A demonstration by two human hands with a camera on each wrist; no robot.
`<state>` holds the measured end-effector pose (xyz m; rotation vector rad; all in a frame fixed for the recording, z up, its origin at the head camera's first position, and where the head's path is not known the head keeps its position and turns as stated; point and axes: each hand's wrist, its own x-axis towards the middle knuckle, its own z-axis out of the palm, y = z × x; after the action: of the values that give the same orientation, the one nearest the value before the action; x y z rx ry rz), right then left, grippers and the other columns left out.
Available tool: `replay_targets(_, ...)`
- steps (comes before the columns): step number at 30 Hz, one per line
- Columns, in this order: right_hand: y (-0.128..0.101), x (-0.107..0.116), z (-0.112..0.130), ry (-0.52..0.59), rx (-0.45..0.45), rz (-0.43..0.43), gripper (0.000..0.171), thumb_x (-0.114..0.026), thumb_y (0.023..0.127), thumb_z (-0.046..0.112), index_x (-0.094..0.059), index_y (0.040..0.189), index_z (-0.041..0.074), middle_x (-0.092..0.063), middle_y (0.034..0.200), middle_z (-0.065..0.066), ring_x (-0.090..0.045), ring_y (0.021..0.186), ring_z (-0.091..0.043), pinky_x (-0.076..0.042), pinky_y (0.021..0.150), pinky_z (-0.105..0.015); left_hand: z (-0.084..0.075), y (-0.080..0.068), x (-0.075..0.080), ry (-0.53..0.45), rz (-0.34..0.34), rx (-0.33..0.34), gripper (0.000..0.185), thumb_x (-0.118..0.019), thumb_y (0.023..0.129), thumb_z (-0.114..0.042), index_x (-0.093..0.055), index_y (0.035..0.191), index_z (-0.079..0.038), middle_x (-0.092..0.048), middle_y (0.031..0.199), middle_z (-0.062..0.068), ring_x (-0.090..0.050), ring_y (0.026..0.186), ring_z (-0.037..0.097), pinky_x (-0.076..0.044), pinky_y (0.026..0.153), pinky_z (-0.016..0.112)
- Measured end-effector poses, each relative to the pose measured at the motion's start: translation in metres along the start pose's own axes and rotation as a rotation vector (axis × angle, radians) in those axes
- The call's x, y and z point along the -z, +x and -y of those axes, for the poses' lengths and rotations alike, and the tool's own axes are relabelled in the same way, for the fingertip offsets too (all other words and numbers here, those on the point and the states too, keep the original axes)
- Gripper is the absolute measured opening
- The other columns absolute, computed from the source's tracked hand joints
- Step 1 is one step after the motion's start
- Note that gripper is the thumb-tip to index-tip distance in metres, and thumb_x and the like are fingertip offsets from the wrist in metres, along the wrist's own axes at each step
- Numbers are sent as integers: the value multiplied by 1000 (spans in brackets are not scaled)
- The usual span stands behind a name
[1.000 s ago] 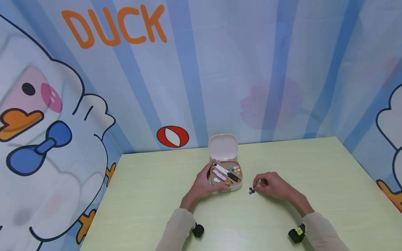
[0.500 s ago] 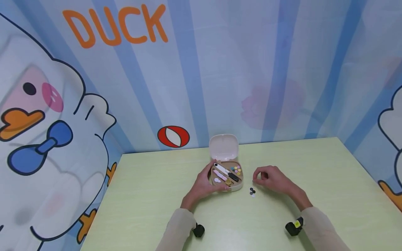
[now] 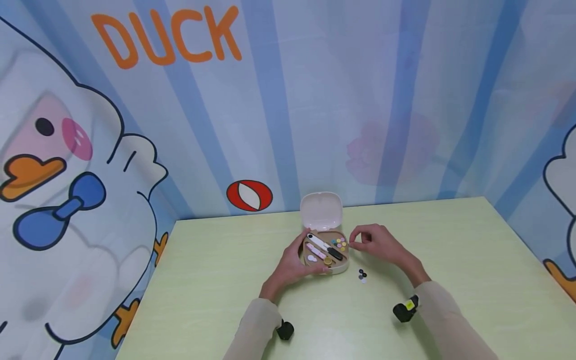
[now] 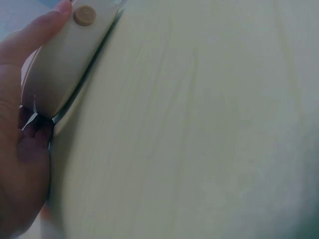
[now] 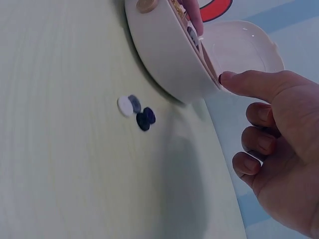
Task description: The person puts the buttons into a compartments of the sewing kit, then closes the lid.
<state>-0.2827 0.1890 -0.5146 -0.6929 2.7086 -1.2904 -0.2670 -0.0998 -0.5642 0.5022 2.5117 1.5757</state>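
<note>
A cream sewing kit box [image 3: 340,268] stands on the table with its lid [image 3: 321,211] raised. My left hand [image 3: 290,264] grips its left side, thumb along the front. Inside lie a white-and-black tool [image 3: 325,246], a pink patterned tool [image 3: 316,251], a gold round piece [image 3: 327,260], white pieces [image 3: 312,258] and small coloured buttons [image 3: 339,243]. At the box's right rim, my right hand [image 3: 379,243] pinches a small dark reddish button [image 5: 221,79], mostly hidden by the fingertip. Several loose buttons [image 3: 362,275], black, grey and white, lie on the table right of the box.
The pale green-yellow table [image 3: 225,280] meets a blue striped curtain [image 3: 315,100] with duck drawings behind the box. A black wrist camera [image 3: 405,310] sits under the right forearm, another camera [image 3: 285,330] beside the left sleeve.
My right hand has risen from the loose buttons and moved left and away from me to the box's right rim. The left hand keeps its grip on the box.
</note>
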Motion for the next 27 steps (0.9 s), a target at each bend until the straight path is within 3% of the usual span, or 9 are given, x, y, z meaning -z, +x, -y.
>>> replay_targets(13, 21, -19, 5, 65, -83, -96, 4, -76, 96, 13, -75, 97, 9, -47, 64, 1, -43, 58, -16, -33, 52, -26, -1, -1, -1, 3, 4, 6, 115, -93, 74, -51, -26, 166, -29, -36, 165, -1, -33, 151, 23, -31, 121, 53)
replay_targets(27, 33, -33, 10, 81, -132, -120, 5, -76, 96, 13, -75, 97, 8, -50, 66, 1, -45, 61, -16, -34, 52, -25, -2, -1, 0, 19, 0, 24, 116, -94, 74, -49, -26, 166, -28, -35, 166, -1, -33, 150, 23, -31, 121, 53)
